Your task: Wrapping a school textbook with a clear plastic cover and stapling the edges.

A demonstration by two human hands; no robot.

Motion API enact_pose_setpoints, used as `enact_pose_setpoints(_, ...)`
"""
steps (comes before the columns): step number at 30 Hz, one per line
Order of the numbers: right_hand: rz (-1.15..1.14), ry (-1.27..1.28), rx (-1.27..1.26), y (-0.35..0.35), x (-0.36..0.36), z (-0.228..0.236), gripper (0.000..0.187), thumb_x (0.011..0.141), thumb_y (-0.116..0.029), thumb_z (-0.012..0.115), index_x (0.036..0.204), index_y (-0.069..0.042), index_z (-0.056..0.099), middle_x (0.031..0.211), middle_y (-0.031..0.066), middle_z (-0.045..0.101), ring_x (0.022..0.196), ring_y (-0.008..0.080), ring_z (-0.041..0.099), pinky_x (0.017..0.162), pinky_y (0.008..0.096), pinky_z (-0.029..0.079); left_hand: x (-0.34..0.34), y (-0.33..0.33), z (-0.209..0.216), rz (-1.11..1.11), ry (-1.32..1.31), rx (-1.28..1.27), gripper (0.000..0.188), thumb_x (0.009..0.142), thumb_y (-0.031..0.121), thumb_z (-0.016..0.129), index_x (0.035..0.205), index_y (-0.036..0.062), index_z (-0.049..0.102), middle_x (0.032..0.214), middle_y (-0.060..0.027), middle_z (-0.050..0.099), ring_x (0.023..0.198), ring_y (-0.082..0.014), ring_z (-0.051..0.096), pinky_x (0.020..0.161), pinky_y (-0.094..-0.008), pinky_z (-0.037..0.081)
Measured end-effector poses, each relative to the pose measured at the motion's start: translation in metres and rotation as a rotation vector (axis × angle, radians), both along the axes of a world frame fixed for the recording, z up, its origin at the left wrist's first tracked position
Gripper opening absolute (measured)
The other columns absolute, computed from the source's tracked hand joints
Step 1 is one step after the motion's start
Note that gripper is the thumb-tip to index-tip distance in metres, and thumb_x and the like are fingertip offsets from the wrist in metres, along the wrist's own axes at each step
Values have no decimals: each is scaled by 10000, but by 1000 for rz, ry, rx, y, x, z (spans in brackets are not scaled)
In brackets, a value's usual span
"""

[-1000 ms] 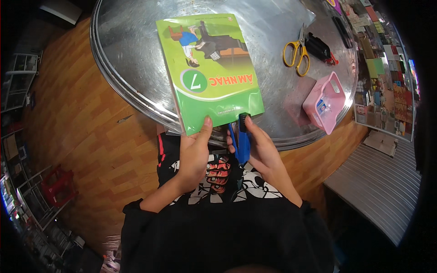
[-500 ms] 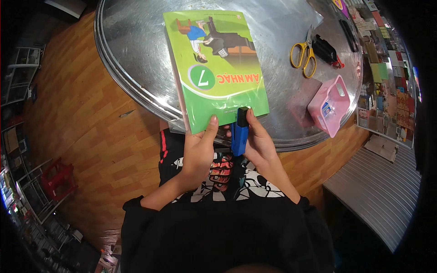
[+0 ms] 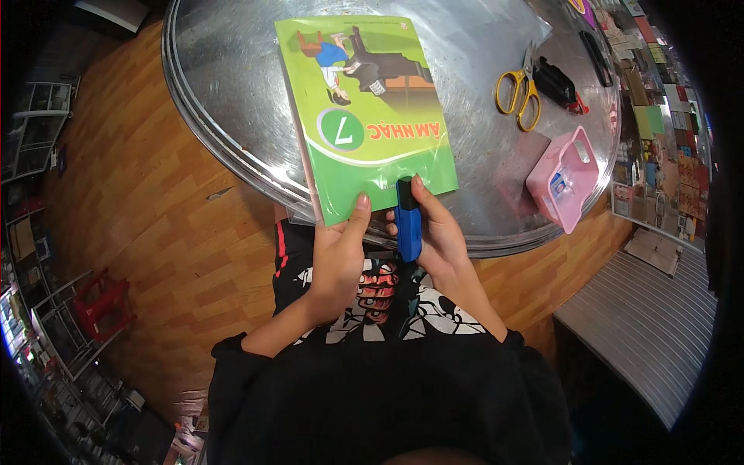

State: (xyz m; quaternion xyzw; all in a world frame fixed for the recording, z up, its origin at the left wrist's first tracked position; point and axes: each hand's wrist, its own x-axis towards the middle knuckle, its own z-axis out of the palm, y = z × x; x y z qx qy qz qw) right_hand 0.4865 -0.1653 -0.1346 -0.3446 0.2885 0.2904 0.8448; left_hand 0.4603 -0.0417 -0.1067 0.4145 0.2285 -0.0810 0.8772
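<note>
A green book with a glossy cover lies tilted over the near edge of the round metal table, its cover print upside down to me. My left hand grips its near left corner, thumb on top and fingers hidden beneath. In my right hand is a blue and black stapler. The stapler's black end meets the book's near edge, right of my left thumb. My right thumb presses beside that black end, and whether the jaws are closed on the cover does not show.
On the right of the metal table lie yellow-handled scissors, a black tool with a red tip and a dark slim object. A pink basket stands near the right rim. A red stool is on the wooden floor at left.
The stapler's black end has shifted slightly left and turned a little along the book's near edge. My right thumb has moved with it. My left hand still holds the book.
</note>
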Motion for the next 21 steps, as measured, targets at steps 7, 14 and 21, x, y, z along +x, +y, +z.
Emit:
enact_pose_setpoints(7, 245, -23, -68, -33, -10, 21, 322, 826, -243, 597, 1013, 13, 540, 854, 77, 593, 738, 124, 570, 656, 238, 472, -2, 5, -7, -9, 61, -12, 269, 926, 164, 421, 1110, -25, 476, 1040, -64, 554, 936, -108, 510, 836, -251, 401)
enact_pose_setpoints(14, 62, -622, -1195, -68, -15, 11, 361, 707, -113, 711, 1011, 24, 571, 898, 50, 567, 799, 133, 537, 722, 239, 421, -6, 11, -9, -130, -122, 320, 333, 937, 198, 376, 1162, -39, 440, 1129, -126, 521, 1027, -181, 496, 882, -323, 390)
enact_pose_setpoints(21, -28, -736, -1828, -90, 6, -9, 420, 668, -203, 737, 992, 16, 583, 934, 116, 534, 892, 265, 489, 789, 345, 392, -24, 33, -21, 116, 45, 109, 294, 920, 219, 406, 1057, -19, 511, 1012, -103, 572, 960, -204, 536, 821, -351, 421)
